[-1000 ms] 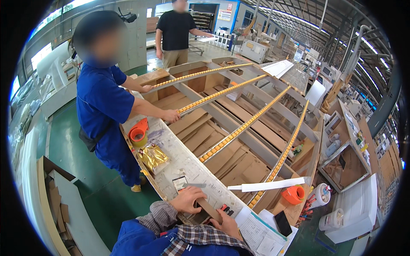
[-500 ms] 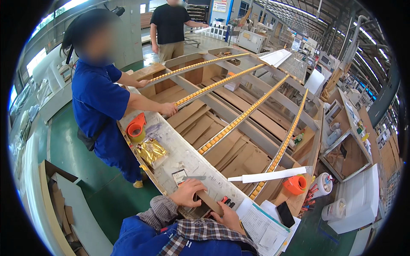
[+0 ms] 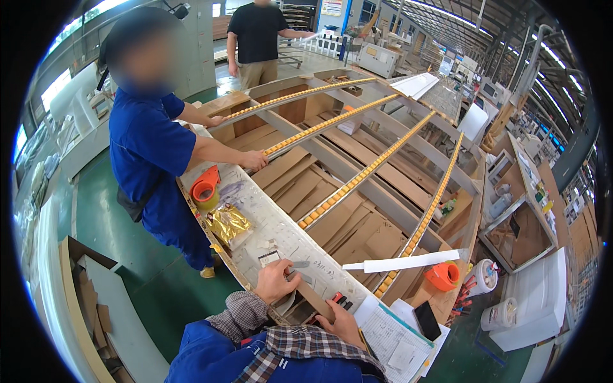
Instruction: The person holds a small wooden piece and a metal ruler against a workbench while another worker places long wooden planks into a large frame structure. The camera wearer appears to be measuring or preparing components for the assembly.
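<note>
Indoors, left hand [image 3: 277, 281] and right hand [image 3: 343, 324] grip a strip [image 3: 314, 300] at a whitish bench [image 3: 280, 231].

A glossy green floor [image 3: 147, 277] spreads along the left side, crossed by a pale line. Daylight shows through windows [image 3: 56, 94] at the far left, beside a light grey wall [image 3: 191, 64]. Farther back, a low white picket fence [image 3: 329, 46] stands near a blue frame [image 3: 347, 18]. Bright strip lights [image 3: 553, 64] line a roof of steel trusses [image 3: 514, 32]. An open-fronted wooden cabinet [image 3: 523, 235] stands at right.
</note>
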{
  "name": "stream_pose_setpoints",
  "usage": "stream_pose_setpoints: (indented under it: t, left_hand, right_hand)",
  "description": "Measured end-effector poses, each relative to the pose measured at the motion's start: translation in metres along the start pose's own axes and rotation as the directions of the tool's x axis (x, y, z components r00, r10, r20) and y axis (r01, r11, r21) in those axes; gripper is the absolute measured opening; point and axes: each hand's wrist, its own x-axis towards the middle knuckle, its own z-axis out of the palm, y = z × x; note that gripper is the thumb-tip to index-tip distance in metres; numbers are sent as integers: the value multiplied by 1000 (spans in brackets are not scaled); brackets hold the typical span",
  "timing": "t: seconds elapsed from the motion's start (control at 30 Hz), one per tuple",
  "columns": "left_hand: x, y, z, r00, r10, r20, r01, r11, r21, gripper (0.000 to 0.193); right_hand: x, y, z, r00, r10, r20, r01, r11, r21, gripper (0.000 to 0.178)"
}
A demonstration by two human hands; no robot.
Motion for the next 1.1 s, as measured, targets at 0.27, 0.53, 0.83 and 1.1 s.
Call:
stream_pose_setpoints:
  t: [0.27,0.53,0.83,1.1]
  left_hand:
    - [-3,-6,0,996,81,-23,-83,994,-70,26]
    - [-2,-7,0,984,164,67,-148,970,-191,19]
    - [-2,-8,1,970,232,73,-216,959,-182,15]
    - [-3,-6,-1,954,292,69,-281,950,-134,11]
  right_hand:
    - [1,-6,-3,1000,7,10,-7,999,31,53]
    - [0,-1,1,999,8,-51,-10,999,-37,54]
    - [0,6,5,996,-33,-84,35,999,24,53]
    - [1,9,8,993,-72,-90,76,996,42,55]
